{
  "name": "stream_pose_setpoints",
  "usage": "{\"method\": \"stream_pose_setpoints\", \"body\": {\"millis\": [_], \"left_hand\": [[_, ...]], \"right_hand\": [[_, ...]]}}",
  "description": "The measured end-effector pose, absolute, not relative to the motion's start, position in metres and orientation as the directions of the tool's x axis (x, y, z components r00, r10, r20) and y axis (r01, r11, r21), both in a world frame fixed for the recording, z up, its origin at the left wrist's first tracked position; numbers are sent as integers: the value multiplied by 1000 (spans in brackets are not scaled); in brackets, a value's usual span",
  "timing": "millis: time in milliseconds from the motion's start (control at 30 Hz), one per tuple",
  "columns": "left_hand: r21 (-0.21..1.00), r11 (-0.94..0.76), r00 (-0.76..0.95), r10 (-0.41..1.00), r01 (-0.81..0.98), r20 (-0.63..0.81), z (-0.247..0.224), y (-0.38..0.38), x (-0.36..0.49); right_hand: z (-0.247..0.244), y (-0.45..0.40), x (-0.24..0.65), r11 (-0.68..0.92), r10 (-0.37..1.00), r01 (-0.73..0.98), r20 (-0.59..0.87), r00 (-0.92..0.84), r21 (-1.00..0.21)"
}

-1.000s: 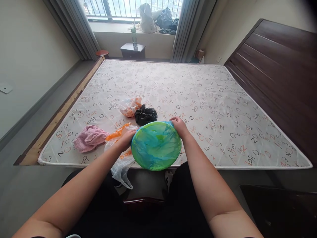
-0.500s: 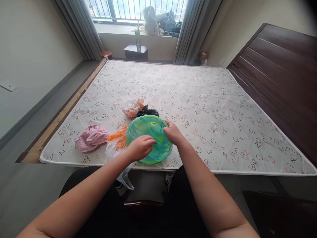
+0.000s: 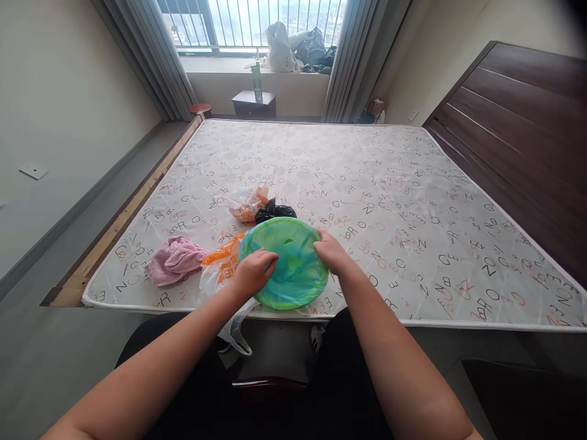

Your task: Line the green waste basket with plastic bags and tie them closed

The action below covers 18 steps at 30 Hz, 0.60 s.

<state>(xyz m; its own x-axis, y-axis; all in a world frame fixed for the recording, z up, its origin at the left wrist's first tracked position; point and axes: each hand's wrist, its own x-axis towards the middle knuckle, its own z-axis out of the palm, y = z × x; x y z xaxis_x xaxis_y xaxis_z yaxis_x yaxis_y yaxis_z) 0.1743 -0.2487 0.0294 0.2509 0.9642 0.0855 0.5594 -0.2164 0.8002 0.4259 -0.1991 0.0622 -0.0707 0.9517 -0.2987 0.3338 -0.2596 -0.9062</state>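
Observation:
A round green-and-blue disc-like thing (image 3: 293, 281), swirled in colour, is tilted up above the near edge of the mattress. My right hand (image 3: 329, 252) grips its upper right rim, fingers closed. In front of its left part is my left hand (image 3: 257, 270), fingers drawn together; whether it pinches anything there is too small to tell. An orange-and-white plastic bag (image 3: 220, 269) lies just left of the disc. Behind the disc sit a black plastic bag (image 3: 275, 210) and a clear bag with orange print (image 3: 247, 205).
A pink cloth (image 3: 175, 261) lies on the mattress (image 3: 389, 201) at the left. Beyond the mattress stand a small dark table (image 3: 254, 105) with a green bottle (image 3: 257, 82) and a red stool (image 3: 200, 109). A dark headboard (image 3: 513, 110) rises at the right.
The disc now faces me more, and its yellow mark has given way to a small dark green one. My left hand's fingers have drawn closer together. The whole view has shifted slightly.

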Motion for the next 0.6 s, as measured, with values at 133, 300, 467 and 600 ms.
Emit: {"method": "stream_pose_setpoints", "body": {"millis": [133,300,467,600], "left_hand": [[842,-255,-12,955,475,296,51,-244,163],[962,271,-66,961,40,-268,19,-233,159],[917,348,152,935,-197,-322,-19,-220,163],[940,310,176,943,-145,-283,-33,-217,170]], "right_hand": [[46,-192,467,-441,883,223,-465,-62,-869],[23,-184,477,-390,906,359,-422,-13,-848],[42,-189,458,-157,973,707,15,231,-690],[77,-188,412,59,951,822,282,126,-566]]}}
